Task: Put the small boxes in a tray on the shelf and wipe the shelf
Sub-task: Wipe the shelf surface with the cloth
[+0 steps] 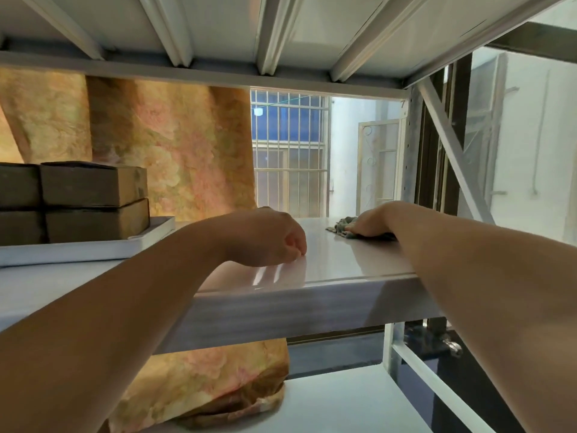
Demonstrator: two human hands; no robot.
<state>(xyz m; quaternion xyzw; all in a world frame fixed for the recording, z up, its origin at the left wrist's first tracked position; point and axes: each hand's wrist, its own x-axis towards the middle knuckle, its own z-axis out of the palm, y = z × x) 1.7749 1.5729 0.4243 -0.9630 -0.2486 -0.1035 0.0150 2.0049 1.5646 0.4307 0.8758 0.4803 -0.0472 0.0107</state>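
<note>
Several brown cardboard boxes (93, 185) stand stacked in a white tray (78, 250) at the left of the white shelf (337, 260). My right hand (373, 221) lies flat on a grey-green cloth (343, 228) at the far right of the shelf, pressing it down. My left hand (268, 240) rests on the middle of the shelf with its fingers curled under and nothing in it. Both forearms reach in over the shelf's front edge.
The ribbed underside of the upper shelf (281, 32) hangs low overhead. A patterned orange curtain (175, 145) hangs behind the shelf and spills onto the lower shelf (343, 398). A metal upright and diagonal brace (449, 151) stand at the right. A barred window (290, 145) is behind.
</note>
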